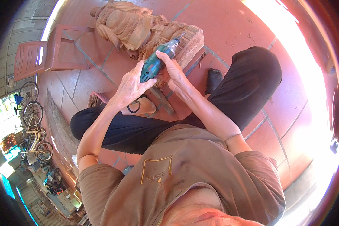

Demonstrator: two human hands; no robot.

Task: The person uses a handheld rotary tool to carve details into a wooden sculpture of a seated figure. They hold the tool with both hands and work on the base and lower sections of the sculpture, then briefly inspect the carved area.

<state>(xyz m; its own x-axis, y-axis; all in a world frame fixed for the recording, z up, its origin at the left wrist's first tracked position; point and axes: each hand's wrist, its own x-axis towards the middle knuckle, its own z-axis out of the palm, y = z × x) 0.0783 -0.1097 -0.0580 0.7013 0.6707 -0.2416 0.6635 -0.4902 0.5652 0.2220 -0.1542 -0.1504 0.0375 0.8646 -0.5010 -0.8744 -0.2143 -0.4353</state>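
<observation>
A green power die grinder (153, 64) with a silver nose and a thin bit is gripped between both my hands. My left hand (133, 83) wraps round its rear end, the thumb along the lower side. My right hand (172, 71) closes on its body from the right, with the thumb on top; its other fingers are partly hidden. Its bit points up and to the right, over the base of a carved wooden statue (128, 26). The statue lies on its side, its squared block base (192, 41) toward the right. From this view I cannot tell whether the bit touches the wood.
A reddish-brown plastic chair (51, 56) stands left of the statue. A wooden piece (162, 101) juts out below the statue, between my legs. My knees flank the work. Bicycles (33, 115) and a cluttered workbench (60, 199) are at the far left. Wood chips dot the tiled floor (241, 26).
</observation>
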